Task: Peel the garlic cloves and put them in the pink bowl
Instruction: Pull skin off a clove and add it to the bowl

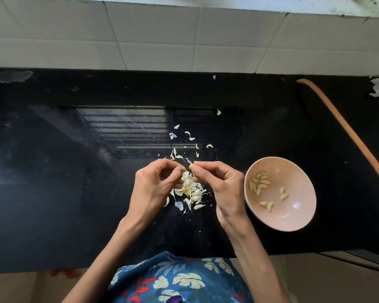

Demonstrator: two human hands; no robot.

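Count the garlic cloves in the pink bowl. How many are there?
About 12 garlic cloves: roughly eight bunched on the left of the pink bowl, two mid-bowl, two nearer the person. The bunch overlaps, so some may be hidden.

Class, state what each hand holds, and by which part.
The right hand pinches a garlic clove by one end; for the left hand, it cannot be told.

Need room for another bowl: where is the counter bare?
Bare: black counter left of the left hand, back to the tiled wall; a narrower strip between pink bowl and orange hose. Crowded: garlic peels between it and the right hand, and beyond.
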